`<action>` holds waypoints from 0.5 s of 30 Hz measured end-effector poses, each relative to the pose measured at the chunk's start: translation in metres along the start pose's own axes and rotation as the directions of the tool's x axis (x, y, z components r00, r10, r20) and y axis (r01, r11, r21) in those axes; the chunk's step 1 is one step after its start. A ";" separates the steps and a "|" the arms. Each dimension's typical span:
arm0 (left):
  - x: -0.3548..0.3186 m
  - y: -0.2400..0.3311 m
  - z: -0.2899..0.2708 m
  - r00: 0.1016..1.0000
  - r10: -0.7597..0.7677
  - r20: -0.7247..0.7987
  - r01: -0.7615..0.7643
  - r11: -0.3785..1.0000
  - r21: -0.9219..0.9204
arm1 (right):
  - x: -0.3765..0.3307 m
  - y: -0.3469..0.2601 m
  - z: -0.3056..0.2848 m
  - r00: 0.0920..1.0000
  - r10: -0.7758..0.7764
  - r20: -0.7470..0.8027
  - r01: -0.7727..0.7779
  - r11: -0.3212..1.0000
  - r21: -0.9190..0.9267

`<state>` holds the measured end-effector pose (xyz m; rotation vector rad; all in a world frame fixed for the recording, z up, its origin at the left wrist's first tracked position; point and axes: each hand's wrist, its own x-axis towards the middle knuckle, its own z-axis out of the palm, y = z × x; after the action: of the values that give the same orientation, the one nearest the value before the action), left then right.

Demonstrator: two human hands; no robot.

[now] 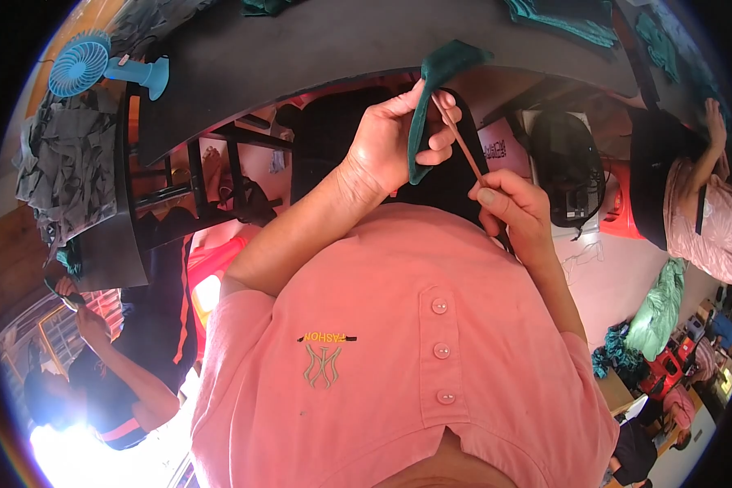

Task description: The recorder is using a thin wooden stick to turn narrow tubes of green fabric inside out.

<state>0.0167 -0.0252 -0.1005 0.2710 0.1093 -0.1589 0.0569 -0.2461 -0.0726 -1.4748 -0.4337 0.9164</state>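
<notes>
My left hand (394, 134) is closed on a narrow dark green fabric piece (450, 63), pinched between thumb and fingers. One end of the fabric folds over above the hand towards the table, and the rest hangs down along the palm. My right hand (516, 207) grips a thin brown stick (461, 140), slanting up to the left. The upper tip of the stick meets the fabric at my left fingers; whether it goes inside the cloth is hidden. Both hands are in front of my pink shirt, just short of the table edge.
A dark table (301, 53) curves across ahead, with folded green cloth (565, 24) at its far right. To the left are a blue fan (81, 65) and a heap of grey fabric pieces (65, 163). A black backpack (563, 167) is at right. Other people work on both sides.
</notes>
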 end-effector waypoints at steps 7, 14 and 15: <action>-0.001 0.002 0.005 1.000 -0.026 -0.011 0.026 1.000 0.013 | 0.008 -0.005 0.003 0.999 -0.039 -0.004 0.039 0.999 -0.037; -0.007 0.009 0.011 0.974 0.107 -0.200 -0.086 0.990 0.112 | 0.036 -0.018 0.012 0.994 -0.102 -0.029 0.099 0.991 -0.089; -0.009 0.010 0.012 0.968 0.123 -0.220 -0.092 0.985 0.146 | 0.037 -0.019 0.013 0.994 -0.103 -0.022 0.101 0.991 -0.092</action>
<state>0.0107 -0.0179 -0.0851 0.4287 0.3128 -0.0257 0.0753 -0.2073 -0.0633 -1.5314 -0.5327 0.8042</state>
